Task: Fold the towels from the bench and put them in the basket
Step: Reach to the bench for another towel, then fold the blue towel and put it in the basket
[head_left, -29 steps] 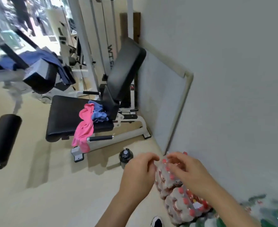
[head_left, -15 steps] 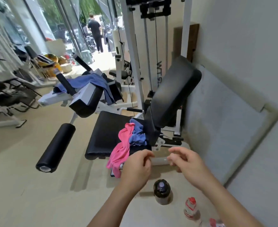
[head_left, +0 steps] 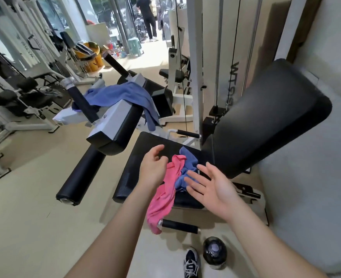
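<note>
A pink towel (head_left: pixel 165 195) lies crumpled on the black bench seat (head_left: pixel 137 157) and hangs over its front edge. A small blue towel (head_left: pixel 187 169) is bunched beside it against the backrest (head_left: pixel 266 129). A larger blue towel (head_left: pixel 123 95) drapes over the grey machine arm behind. My left hand (head_left: pixel 153 167) hovers open just left of the pink towel, fingers curled. My right hand (head_left: pixel 209 183) is open, palm up, just over the small blue towel. No basket is in view.
A black padded roller (head_left: pixel 79 177) juts out left of the bench. A dark bottle (head_left: pixel 214 252) stands on the floor by my shoe (head_left: pixel 190 263). A grey panel and wall close off the right. Gym machines fill the left; a person stands far off.
My view rose from a pack of bottles on the floor to the bench, which is much closer. Both hands let go of the pack, opened and reached over the towels.
</note>
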Demonstrator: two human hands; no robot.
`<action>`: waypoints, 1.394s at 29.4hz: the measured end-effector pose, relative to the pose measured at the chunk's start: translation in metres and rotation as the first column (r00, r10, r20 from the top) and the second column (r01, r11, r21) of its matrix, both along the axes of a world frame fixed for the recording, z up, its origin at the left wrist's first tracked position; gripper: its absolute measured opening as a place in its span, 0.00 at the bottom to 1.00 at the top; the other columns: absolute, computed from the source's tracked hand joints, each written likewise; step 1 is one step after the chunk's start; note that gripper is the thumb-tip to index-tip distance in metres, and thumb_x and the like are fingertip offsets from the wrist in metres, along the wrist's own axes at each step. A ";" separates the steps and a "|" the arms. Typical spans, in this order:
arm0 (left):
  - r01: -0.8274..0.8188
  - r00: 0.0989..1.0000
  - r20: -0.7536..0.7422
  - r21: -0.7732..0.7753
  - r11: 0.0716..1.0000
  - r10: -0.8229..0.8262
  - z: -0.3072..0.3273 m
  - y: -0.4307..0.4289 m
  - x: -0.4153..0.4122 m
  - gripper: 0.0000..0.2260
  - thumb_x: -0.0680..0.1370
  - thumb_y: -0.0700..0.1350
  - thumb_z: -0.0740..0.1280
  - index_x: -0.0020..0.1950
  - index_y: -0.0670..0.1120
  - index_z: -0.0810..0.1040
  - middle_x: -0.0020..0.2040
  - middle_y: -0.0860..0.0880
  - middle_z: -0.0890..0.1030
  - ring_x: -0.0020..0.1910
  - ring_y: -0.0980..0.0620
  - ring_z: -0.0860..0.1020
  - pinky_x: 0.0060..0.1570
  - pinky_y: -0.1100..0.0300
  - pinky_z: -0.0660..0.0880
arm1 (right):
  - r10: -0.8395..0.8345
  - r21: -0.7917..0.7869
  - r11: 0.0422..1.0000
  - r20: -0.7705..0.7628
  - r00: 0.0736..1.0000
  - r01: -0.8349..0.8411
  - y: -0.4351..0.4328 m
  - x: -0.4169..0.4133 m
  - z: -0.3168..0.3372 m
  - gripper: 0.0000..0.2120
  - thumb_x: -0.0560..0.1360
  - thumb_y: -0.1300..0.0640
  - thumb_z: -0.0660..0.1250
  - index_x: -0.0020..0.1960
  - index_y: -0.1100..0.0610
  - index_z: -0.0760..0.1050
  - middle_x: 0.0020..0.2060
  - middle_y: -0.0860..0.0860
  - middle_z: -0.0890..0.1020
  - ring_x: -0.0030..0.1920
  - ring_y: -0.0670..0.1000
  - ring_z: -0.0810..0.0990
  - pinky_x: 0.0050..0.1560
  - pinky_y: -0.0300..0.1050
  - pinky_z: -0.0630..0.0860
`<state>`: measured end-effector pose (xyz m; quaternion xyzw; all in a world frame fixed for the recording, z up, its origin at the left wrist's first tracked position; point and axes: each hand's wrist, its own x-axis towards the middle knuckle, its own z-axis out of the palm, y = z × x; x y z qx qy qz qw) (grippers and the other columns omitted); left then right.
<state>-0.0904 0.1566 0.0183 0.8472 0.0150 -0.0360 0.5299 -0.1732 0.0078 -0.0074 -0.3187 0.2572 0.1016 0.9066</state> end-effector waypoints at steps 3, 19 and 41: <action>-0.033 0.999 0.001 0.021 0.999 0.033 -0.009 -0.006 0.072 0.23 0.73 0.41 0.62 0.68 0.54 0.73 0.65 0.50 0.75 0.62 0.47 0.75 0.63 0.47 0.73 | 0.044 -0.075 0.996 -0.019 0.999 -0.045 0.000 0.057 -0.004 0.15 0.79 0.49 0.62 0.64 0.53 0.74 0.59 0.57 0.80 0.57 0.58 0.81 0.49 0.53 0.79; 0.014 0.999 0.029 0.016 1.000 -0.014 -0.039 -0.015 0.241 0.12 0.70 0.42 0.62 0.49 0.44 0.83 0.47 0.44 0.84 0.48 0.46 0.81 0.46 0.53 0.77 | 0.545 -0.951 0.300 0.101 0.832 -0.081 0.041 0.342 0.025 0.46 0.65 0.45 0.72 0.74 0.33 0.48 0.73 0.49 0.65 0.71 0.52 0.67 0.68 0.51 0.68; 0.586 0.755 -0.151 -0.279 0.760 -0.638 0.041 -0.038 0.167 0.07 0.72 0.52 0.70 0.43 0.49 0.80 0.27 0.50 0.70 0.28 0.54 0.66 0.31 0.61 0.63 | 0.245 -0.903 -0.346 0.173 0.954 0.253 -0.094 0.197 0.040 0.18 0.58 0.65 0.60 0.45 0.59 0.81 0.43 0.50 0.80 0.44 0.50 0.77 0.48 0.38 0.72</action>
